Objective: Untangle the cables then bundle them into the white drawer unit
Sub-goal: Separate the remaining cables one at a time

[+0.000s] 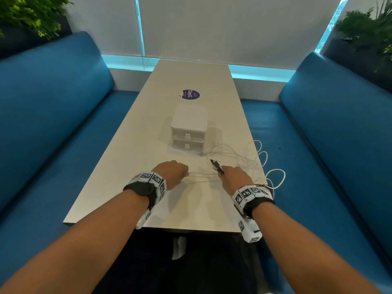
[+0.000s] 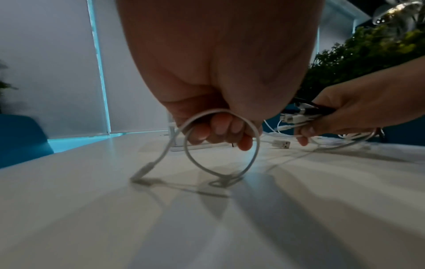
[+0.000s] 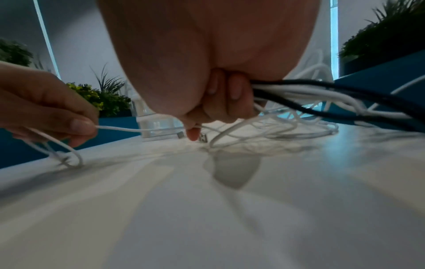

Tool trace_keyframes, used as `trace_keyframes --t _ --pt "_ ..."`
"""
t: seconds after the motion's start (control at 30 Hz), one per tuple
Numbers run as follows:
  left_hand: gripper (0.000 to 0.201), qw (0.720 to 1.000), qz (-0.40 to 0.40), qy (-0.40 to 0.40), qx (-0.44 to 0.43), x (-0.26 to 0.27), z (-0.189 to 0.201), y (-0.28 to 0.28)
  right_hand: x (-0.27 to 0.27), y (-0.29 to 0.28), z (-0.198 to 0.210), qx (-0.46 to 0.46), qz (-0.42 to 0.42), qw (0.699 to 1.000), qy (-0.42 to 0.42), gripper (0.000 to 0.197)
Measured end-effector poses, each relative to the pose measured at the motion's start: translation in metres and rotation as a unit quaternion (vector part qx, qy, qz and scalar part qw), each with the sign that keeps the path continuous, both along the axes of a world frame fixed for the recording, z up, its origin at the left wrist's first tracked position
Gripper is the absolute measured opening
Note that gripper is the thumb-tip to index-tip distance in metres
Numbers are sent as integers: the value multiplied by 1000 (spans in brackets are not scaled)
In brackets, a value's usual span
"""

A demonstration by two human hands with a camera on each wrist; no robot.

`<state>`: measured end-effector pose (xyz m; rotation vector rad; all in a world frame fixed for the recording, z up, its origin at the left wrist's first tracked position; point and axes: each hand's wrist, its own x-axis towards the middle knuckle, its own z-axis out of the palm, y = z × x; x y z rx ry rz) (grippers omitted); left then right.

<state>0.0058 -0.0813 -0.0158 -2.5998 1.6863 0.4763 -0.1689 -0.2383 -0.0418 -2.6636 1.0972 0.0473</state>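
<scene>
A white two-drawer unit (image 1: 188, 129) stands mid-table with both drawers closed. My left hand (image 1: 172, 174) (image 2: 220, 131) grips a looped white cable (image 2: 220, 145) just above the table; one strand (image 1: 201, 174) runs across to my right hand (image 1: 234, 179) (image 3: 220, 102). The right hand holds a bunch of white and black cables (image 3: 322, 94), with their plug ends (image 1: 216, 165) (image 2: 301, 114) sticking out past the fingers. A tangle of white cables (image 1: 244, 158) lies to the right of the unit. A loose USB plug (image 2: 281, 144) (image 3: 202, 137) rests on the table.
The white table (image 1: 169, 209) is long and narrow, with a purple sticker (image 1: 190, 94) beyond the drawer unit. Blue benches (image 1: 53, 115) flank both sides. Cable loops (image 1: 275, 177) hang over the table's right edge. Plants (image 1: 364, 32) stand in the back corners.
</scene>
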Motion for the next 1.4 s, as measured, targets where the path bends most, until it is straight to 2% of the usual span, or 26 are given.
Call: trace_keyframes --t 0.1,0.2,0.33,0.53,0.67,0.8,0.97,1.17,1.27,1.4 --pt "28 1000 -2 -26 5 -12 -2 -10 8 4 7 -8 -24 998 -53 26" --pt "29 999 -16 -43 7 -21 -4 -17 15 12 11 9 -2 995 -99 30" --pt "29 999 -9 -41 -16 -29 -7 -24 18 26 3 97 69 990 -82 28" --pt "27 999 -7 -25 -40 -26 -10 -20 17 22 1 144 56 982 -109 23" --pt "29 999 -3 -18 -49 -28 -8 -21 17 19 4 105 66 988 -89 24" --pt "31 998 -5 -55 -32 -30 -5 -21 14 14 5 21 79 996 -36 32" --pt "31 994 -4 -106 6 -17 3 -12 -8 -7 2 -30 9 999 15 30" --pt "28 992 -26 -119 13 -25 -5 -13 -1 6 7 -37 -42 998 -39 27" --pt "28 992 -36 -121 -3 -32 -10 -17 12 19 13 -10 -21 996 -88 30" --pt "28 992 -37 -119 -33 -35 -12 -24 21 26 8 96 39 990 -94 32"
